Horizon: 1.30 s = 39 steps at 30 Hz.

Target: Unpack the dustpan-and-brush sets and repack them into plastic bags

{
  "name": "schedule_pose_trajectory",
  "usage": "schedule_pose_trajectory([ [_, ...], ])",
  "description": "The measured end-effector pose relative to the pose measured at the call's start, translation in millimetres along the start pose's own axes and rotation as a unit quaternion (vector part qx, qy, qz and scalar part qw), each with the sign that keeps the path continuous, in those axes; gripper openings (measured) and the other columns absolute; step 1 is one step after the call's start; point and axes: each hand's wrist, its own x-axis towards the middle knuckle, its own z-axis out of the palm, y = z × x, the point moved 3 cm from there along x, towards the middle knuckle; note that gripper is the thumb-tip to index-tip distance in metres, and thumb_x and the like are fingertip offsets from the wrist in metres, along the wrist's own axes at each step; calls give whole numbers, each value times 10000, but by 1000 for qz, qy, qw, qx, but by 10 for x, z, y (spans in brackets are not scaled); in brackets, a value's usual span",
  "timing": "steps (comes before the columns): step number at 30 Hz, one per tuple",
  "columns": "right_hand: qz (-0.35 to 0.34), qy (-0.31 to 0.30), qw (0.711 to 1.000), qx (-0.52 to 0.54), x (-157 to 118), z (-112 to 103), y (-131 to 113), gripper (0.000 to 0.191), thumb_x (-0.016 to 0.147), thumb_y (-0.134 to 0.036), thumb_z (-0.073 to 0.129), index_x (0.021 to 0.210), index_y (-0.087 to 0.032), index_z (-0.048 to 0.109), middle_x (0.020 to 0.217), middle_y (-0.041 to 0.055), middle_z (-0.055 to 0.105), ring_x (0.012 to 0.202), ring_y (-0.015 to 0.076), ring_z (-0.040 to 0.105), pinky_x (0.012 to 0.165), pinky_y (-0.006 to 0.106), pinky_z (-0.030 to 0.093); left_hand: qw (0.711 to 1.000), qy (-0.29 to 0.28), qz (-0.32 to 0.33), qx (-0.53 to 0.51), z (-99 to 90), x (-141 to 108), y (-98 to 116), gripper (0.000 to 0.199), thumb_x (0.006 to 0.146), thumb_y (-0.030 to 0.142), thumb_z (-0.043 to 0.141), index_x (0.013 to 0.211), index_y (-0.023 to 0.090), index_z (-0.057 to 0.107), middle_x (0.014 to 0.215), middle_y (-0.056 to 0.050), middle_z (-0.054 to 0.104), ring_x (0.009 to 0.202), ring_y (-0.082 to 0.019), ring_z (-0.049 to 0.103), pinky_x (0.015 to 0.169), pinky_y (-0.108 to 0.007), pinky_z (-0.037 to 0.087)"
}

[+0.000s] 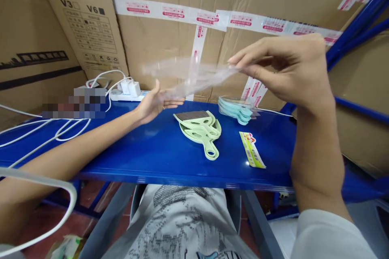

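A clear plastic bag (200, 81) stretches in the air between my hands, blurred by motion. My right hand (282, 68) pinches its right end between thumb and fingers. At its left end my left hand (158, 101) is spread, thumb up and fingers pointing right, next to or touching the film; which one I cannot tell. Below the bag, a light green mini dustpan and brush set (200, 129) lies on the blue table (146, 153), handle toward me. To its right rests a yellow-green printed card (252, 149). Behind the card lie light blue dustpan sets (235, 109) in clear wrapping.
A white power strip (127, 96) with plugged-in chargers stands at the back left, and white cables (69, 127) loop over the table. Taped cardboard boxes (164, 40) wall the back. Blue metal frame bars (358, 20) rise at the right. A white curved cable or bar (71, 194) crosses the lower left.
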Motion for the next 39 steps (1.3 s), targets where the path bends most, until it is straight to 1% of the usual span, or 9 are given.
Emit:
schedule_pose_trajectory([
  [7, -43, -162, 986, -8, 16, 214, -13, 149, 979, -207, 720, 901, -308, 797, 1245, 3, 802, 1091, 235, 772, 960, 416, 643, 999, -46, 25, 12, 32, -43, 282, 999, 1015, 853, 96, 1466, 131, 618, 1236, -214, 778, 1096, -369, 778, 894, -530, 649],
  [12, -62, -194, 979, -10, 8, 320, 32, 147, 1002, -257, 683, 917, -255, 802, 1286, 33, 785, 1098, 230, 760, 889, 359, 636, 992, -14, 67, 106, -49, -60, 353, 666, 945, 618, 734, 1444, 182, 665, 1200, -170, 796, 953, -307, 798, 827, -454, 671],
  [22, -40, -274, 960, -24, 0, 460, 88, 217, 1003, -224, 600, 1026, -245, 815, 1387, 35, 737, 1159, 222, 738, 1031, 370, 561, 964, 21, -188, 185, -577, -96, 408, 335, 691, 437, 925, 861, 191, 773, 834, -83, 773, 771, -227, 741, 715, -338, 614],
  [25, -38, -277, 958, -58, -10, 452, 102, 234, 999, -246, 608, 1087, -269, 823, 1396, 35, 732, 1217, 257, 718, 1088, 419, 526, 926, -31, -260, 271, -758, -94, 305, 343, 719, 441, 900, 876, 165, 768, 849, -77, 785, 832, -227, 747, 801, -343, 617],
  [28, -35, -264, 961, -79, -12, 395, 87, 256, 1012, -271, 598, 1133, -286, 823, 1365, 36, 744, 1228, 271, 713, 1101, 439, 506, 821, -57, -350, 448, -951, -129, 192, 352, 768, 441, 867, 894, 133, 751, 786, -38, 771, 825, -198, 728, 824, -296, 606],
  [32, -44, -241, 966, -79, -10, 290, -18, 261, 1044, -306, 581, 1146, -269, 819, 1282, 37, 778, 1187, 261, 733, 1056, 417, 532, 661, 3, -402, 634, -1087, -195, 225, 462, 750, 491, 893, 908, 82, 747, 692, -82, 724, 953, -318, 725, 887, -396, 596],
  [35, -51, -212, 972, -81, -20, 199, -149, 255, 1075, -297, 565, 1120, -250, 812, 1228, 37, 794, 1159, 223, 745, 1007, 368, 558, 600, 76, -360, 710, -1023, -201, 351, 552, 873, 465, 793, 1182, 14, 725, 1093, -244, 774, 1219, -454, 653, 1015, -560, 529],
  [37, -56, -185, 977, -88, -39, 115, -229, 248, 1095, -276, 554, 1105, -255, 801, 1198, 34, 799, 1130, 183, 748, 975, 333, 563, 596, 79, -311, 736, -906, -176, 420, 547, 973, 397, 677, 1356, 7, 665, 1375, -292, 688, 1333, -444, 603, 1096, -560, 475],
  [39, -58, -125, 985, -108, -63, -12, -271, 208, 1093, -257, 581, 1107, -257, 789, 1167, 46, 800, 1094, 173, 749, 946, 328, 568, 661, -10, -254, 706, -737, -146, 434, 553, 983, 361, 667, 1446, 61, 631, 1483, -229, 657, 1359, -347, 610, 1146, -444, 455],
])
